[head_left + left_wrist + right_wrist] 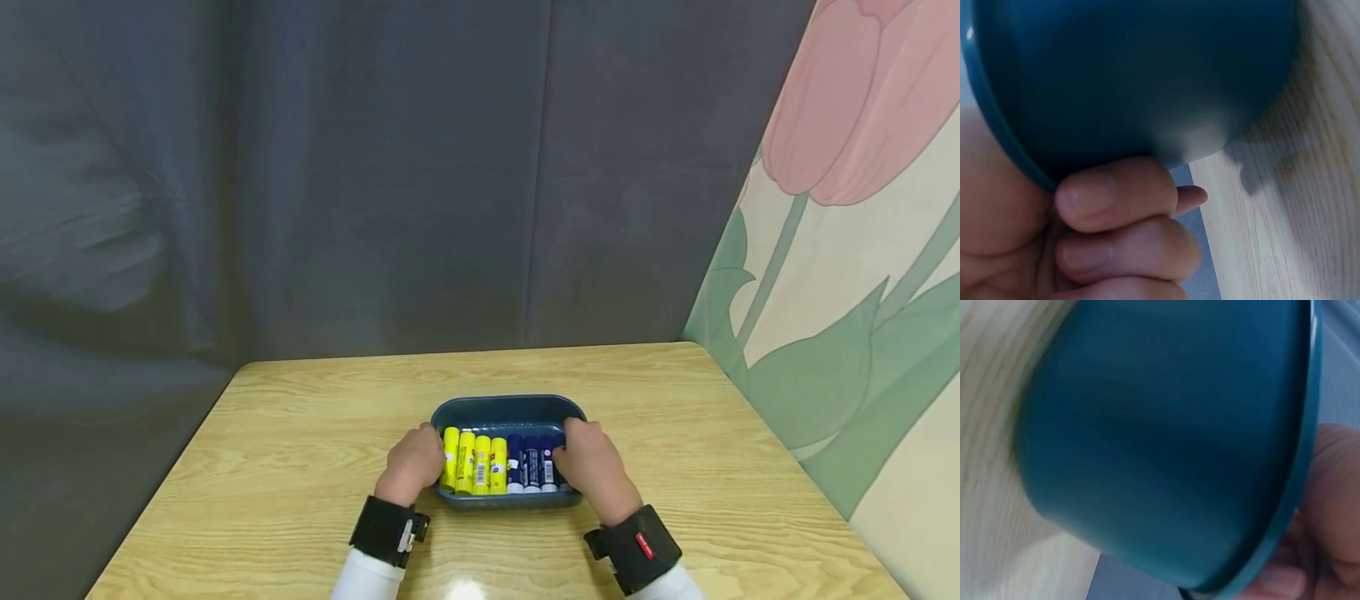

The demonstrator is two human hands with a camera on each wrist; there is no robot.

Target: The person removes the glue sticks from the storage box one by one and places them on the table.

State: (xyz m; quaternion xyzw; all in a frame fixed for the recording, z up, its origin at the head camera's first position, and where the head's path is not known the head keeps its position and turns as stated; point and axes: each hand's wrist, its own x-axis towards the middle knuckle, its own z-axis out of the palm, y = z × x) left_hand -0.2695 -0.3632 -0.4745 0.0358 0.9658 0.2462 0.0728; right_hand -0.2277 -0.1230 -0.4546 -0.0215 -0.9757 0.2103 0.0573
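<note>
A dark teal plastic basin (510, 408) with rounded corners holds a row of glue sticks. Several yellow glue sticks (482, 465) lie side by side in its left half, and several dark blue glue sticks (532, 462) fill the right half. My left hand (417, 457) grips the basin's left end, its fingers (1125, 194) curled under the rim in the left wrist view. At the opposite end, my right hand (594, 465) holds the rim, partly covering the rightmost blue stick. In the right wrist view the basin's outer wall (1166, 444) hides most of that hand.
The basin is over the middle of a light wood-grain table (315, 450). Behind the table's far edge hangs a dark grey curtain (420, 183). A wall with a painted tulip (832, 108) runs along the right side. Black straps (637, 546) circle both wrists.
</note>
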